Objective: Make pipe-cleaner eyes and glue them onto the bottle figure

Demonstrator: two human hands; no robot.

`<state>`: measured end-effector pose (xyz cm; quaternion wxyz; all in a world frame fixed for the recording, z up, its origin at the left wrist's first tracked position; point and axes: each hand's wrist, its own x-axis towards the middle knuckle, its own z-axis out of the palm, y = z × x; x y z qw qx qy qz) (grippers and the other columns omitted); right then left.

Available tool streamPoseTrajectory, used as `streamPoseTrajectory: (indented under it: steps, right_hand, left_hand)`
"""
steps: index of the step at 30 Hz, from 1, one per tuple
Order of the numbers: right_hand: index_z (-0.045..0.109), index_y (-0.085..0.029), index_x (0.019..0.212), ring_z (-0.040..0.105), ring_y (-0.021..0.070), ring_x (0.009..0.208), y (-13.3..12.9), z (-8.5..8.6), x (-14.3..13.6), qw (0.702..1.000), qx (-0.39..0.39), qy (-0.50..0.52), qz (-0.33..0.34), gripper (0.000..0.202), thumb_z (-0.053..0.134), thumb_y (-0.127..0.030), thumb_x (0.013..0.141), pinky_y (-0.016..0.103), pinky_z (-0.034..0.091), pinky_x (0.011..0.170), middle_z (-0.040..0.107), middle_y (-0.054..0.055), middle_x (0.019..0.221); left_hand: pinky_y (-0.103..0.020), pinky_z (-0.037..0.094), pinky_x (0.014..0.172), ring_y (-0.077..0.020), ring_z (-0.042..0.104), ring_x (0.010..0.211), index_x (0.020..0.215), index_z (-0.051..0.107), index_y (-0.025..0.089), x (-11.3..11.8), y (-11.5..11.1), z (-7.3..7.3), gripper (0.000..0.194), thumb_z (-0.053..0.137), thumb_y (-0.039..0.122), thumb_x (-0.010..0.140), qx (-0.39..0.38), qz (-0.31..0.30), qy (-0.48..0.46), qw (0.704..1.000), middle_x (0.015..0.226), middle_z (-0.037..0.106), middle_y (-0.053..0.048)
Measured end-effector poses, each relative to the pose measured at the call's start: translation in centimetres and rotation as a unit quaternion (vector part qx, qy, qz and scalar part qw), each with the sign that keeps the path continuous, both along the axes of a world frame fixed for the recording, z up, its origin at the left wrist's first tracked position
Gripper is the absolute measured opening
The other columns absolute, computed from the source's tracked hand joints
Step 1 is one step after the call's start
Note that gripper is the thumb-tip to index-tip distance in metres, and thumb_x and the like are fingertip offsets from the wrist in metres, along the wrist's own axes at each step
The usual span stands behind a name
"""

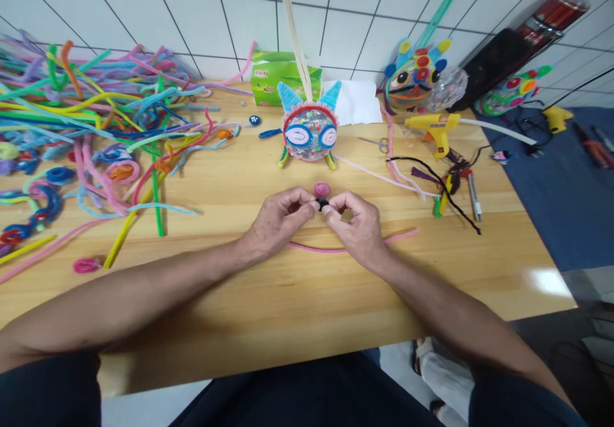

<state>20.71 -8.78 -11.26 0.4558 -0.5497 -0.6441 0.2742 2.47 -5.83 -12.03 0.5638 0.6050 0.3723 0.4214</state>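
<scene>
Head camera view looks down on a wooden table (pixel 297 299), where a clear, bead-filled ball with blue ears (pixel 311 140) stands near the wall on yellow feet. Just on the person's side of that ball, 2 hands work close together: the left hand (pixel 278 221) and the right hand (pixel 357 224) both have thumb and fingers closed in a pinch on 1 small black piece (pixel 322 205). I can't tell its full shape, since the fingertips hide much of it. Between that piece and the ball sits a pink coil (pixel 322 189); whether it touches the black piece I can't make out. Farther from the ball, past the fingertips, a pink strip (pixel 321 249) curves across the wood, partly hidden by the right hand. Left of the ball spreads a big heap of coloured fuzzy stems (pixel 91 110), and behind it leans a green packet (pixel 269 77). Right of the ball I see scissors (pixel 382 146), a yellow glue gun (pixel 435 123) and, farther back, another decorated ball (pixel 413 85).
</scene>
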Motion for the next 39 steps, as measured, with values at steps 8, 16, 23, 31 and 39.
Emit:
streamPoseTrajectory:
  steps: [8,16,23,31,39]
  right_hand:
    - [0.060,-0.025,0.073,0.058,0.0148,0.063,-0.1,0.0,0.5,1.000,-0.019,0.003,0.019,0.016,0.064,-0.030,0.088,0.030,0.050,0.063,0.066,-0.003,0.068]
    - [0.059,-0.026,0.076,0.058,0.0146,0.064,-0.1,-0.5,0.8,0.999,0.008,-0.017,0.027,0.016,0.064,-0.028,0.091,0.030,0.050,0.065,0.065,-0.003,0.069]
    - [0.061,-0.027,0.087,0.064,0.0173,0.071,-0.5,-0.3,1.5,0.980,0.152,-0.114,0.059,0.013,0.063,-0.021,0.098,0.033,0.052,0.069,0.067,0.000,0.075]
    - [0.063,-0.027,0.100,0.071,0.0186,0.078,-0.6,-0.3,2.0,0.951,0.250,-0.164,0.082,0.021,0.064,-0.007,0.094,0.033,0.058,0.071,0.075,0.001,0.085]
    - [0.062,-0.026,0.099,0.070,0.0192,0.078,-0.5,-0.3,2.0,0.950,0.247,-0.169,0.087,0.021,0.066,-0.006,0.094,0.033,0.058,0.071,0.074,0.002,0.084]
  left_hand:
    - [-0.027,0.042,0.064,-0.0130,0.049,0.065,0.080,0.070,0.019,-0.2,0.2,-0.3,0.025,0.074,0.042,0.090,-0.009,-0.018,0.006,1.000,0.070,0.061,0.001]
    - [-0.027,0.046,0.067,-0.0133,0.053,0.068,0.081,0.070,0.019,-0.2,0.1,0.1,0.024,0.072,0.039,0.094,0.017,-0.027,0.016,0.999,0.073,0.064,0.000]
    - [-0.027,0.050,0.067,-0.0140,0.063,0.069,0.092,0.075,0.019,-0.5,-0.3,0.1,0.011,0.068,0.026,0.099,0.185,0.008,0.060,0.981,0.081,0.075,-0.004]
    - [-0.026,0.059,0.073,-0.0146,0.071,0.079,0.105,0.072,0.016,-0.8,-0.3,0.0,0.009,0.066,0.010,0.100,0.364,-0.006,0.061,0.930,0.086,0.075,-0.006]
    - [-0.026,0.059,0.073,-0.0140,0.071,0.076,0.101,0.069,0.015,-0.9,-0.1,-0.2,0.007,0.066,0.009,0.100,0.365,-0.014,0.076,0.928,0.083,0.075,-0.006]
